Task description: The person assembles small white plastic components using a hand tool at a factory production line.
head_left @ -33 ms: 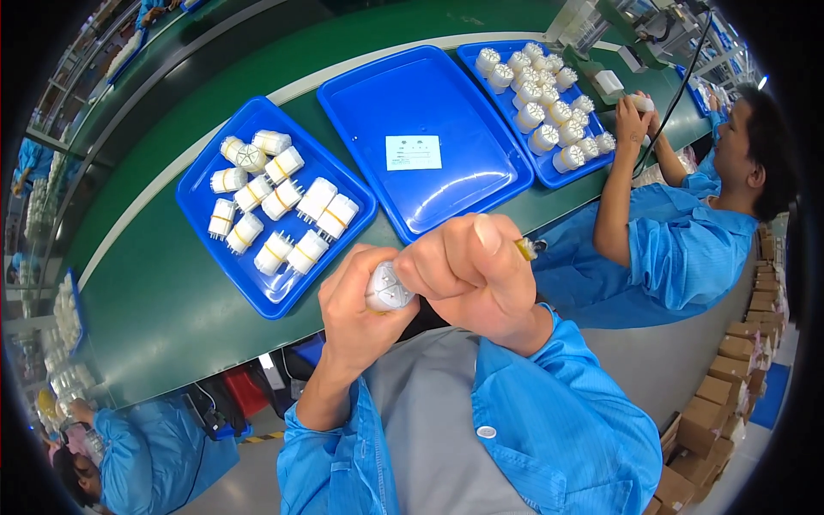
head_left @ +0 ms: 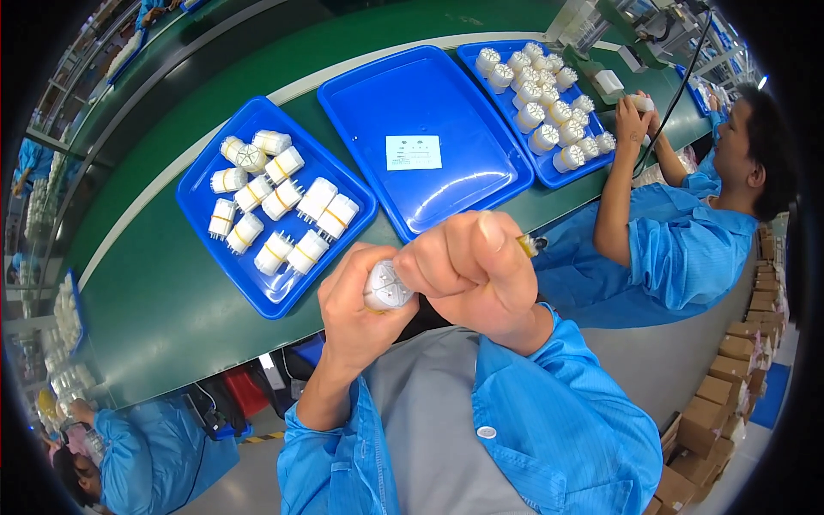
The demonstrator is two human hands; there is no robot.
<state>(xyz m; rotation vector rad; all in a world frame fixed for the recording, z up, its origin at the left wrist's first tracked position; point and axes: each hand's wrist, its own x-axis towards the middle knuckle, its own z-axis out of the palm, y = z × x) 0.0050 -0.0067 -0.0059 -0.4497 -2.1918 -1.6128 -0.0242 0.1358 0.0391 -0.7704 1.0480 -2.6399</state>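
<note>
My left hand [head_left: 356, 300] is wrapped round a white cylindrical part [head_left: 388, 287], whose round end has lines spreading from its middle and faces up. Pressed close beside that end is my right hand [head_left: 472, 270], closed in a fist with the thumb on top. From the fist's right side sticks out the end of a slim tool [head_left: 534, 246], yellow with a dark tip; its kind and its other end are hidden by the fingers. Beyond my hands, a blue tray [head_left: 193, 193] holds several white cylinders [head_left: 275, 251] with yellow bands and metal pins.
Another blue tray [head_left: 369, 99] with a paper label [head_left: 413, 153] lies mid-bench. To its right, a third tray [head_left: 549, 178] holds several upright white cylinders. All rest on the green bench [head_left: 154, 318]. A co-worker [head_left: 687, 232] sits at right, another person [head_left: 154, 446] at lower left. Cardboard boxes [head_left: 704, 421] line the floor.
</note>
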